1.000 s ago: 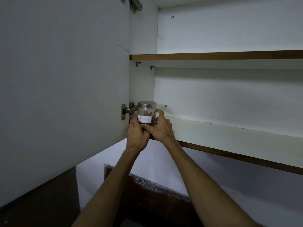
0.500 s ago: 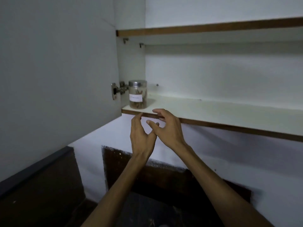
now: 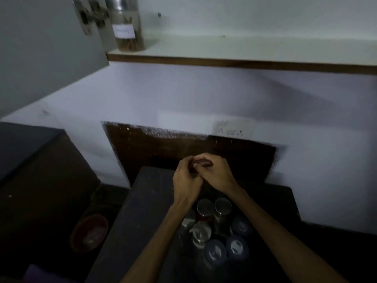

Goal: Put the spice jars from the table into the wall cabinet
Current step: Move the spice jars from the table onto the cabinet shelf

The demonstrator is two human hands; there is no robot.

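Both hands dropped from the shelf edge down over the dark table (image 3: 142, 201) at the bottom middle of the frame. Nearest are the spice jars (image 3: 214, 227), clustered on the table under the forearms, some with steel lids, some with blue. Just past them the left hand (image 3: 186, 181) and right hand (image 3: 217, 173) are curled together, touching; can't tell if they're holding anything. Far off at the upper left, one labelled jar (image 3: 128, 27) sits on the cabinet shelf (image 3: 244, 48), next to the door hinge (image 3: 87, 15).
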